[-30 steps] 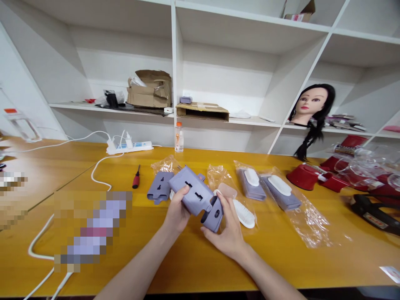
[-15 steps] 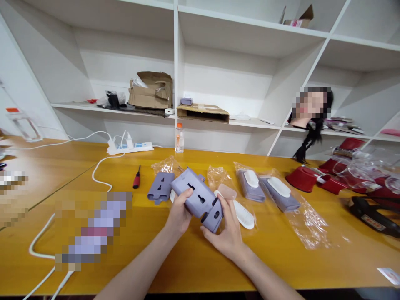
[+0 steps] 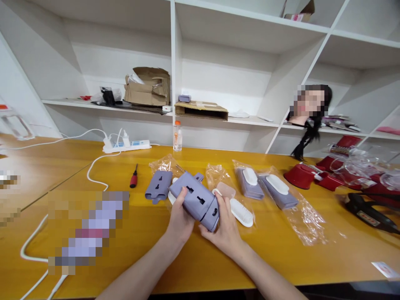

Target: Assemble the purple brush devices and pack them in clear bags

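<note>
My left hand (image 3: pixel 179 221) and my right hand (image 3: pixel 224 227) both grip a lilac plastic case (image 3: pixel 195 202) above the yellow table (image 3: pixel 200 266). The case has socket-shaped slots on its top face and a dark oval opening in its end. Just left of it, a matching lilac piece (image 3: pixel 158 186) lies on a clear plastic bag. Beside my right hand lie a white bristle brush (image 3: pixel 241 212) and a pale pink lid (image 3: pixel 225 190). Part of a white item shows under my left hand.
Two bagged lilac-and-white brush sets (image 3: pixel 250 183) lie to the right. A red-handled screwdriver (image 3: pixel 133 177), power strip (image 3: pixel 126 146) and bottle (image 3: pixel 177 136) stand behind. Red items (image 3: pixel 300 176) and a black device (image 3: pixel 365 212) sit far right, below white shelves (image 3: pixel 225 75).
The end part of the lilac case now sits closer against the main body. My hands have moved slightly closer together, and the whole scene has shifted a little left in view.
</note>
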A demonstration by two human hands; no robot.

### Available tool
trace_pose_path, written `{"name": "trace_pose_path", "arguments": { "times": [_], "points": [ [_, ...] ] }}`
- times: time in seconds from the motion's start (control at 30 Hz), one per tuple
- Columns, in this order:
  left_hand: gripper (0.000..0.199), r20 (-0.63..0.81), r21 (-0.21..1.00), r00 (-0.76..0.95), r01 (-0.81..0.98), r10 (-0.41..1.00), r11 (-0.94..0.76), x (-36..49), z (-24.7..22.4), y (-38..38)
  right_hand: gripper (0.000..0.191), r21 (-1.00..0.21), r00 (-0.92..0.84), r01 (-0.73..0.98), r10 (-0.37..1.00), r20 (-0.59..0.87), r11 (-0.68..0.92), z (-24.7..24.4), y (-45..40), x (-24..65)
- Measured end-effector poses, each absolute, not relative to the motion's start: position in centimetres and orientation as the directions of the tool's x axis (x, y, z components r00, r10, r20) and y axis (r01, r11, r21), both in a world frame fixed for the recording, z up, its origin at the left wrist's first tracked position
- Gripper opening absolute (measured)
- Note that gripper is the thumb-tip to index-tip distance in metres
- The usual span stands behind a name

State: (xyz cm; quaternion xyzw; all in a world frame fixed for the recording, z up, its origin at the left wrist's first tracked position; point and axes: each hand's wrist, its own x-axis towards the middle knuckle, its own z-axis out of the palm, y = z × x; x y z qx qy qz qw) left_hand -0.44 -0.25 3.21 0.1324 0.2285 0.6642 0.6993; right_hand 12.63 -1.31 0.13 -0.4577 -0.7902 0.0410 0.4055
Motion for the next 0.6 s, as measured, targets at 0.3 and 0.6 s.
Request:
{"name": "trace_pose_path", "arguments": {
  "times": [0.3,0.6],
  "points": [
    [0.046,-0.099,0.486,0.049,-0.869,0.994,0.091,-0.3,3.3,-0.7,0.089,-0.46,-0.241,0.683,0.77,0.591,0.567,0.2,-1.5,12.2],
    [0.046,-0.052,0.523,0.01,-0.851,0.999,0.036,0.1,2.7,-0.6,0.089,-0.418,-0.147,0.755,0.751,0.644,0.506,-0.2,-2.2,11.0]
  ]
}}
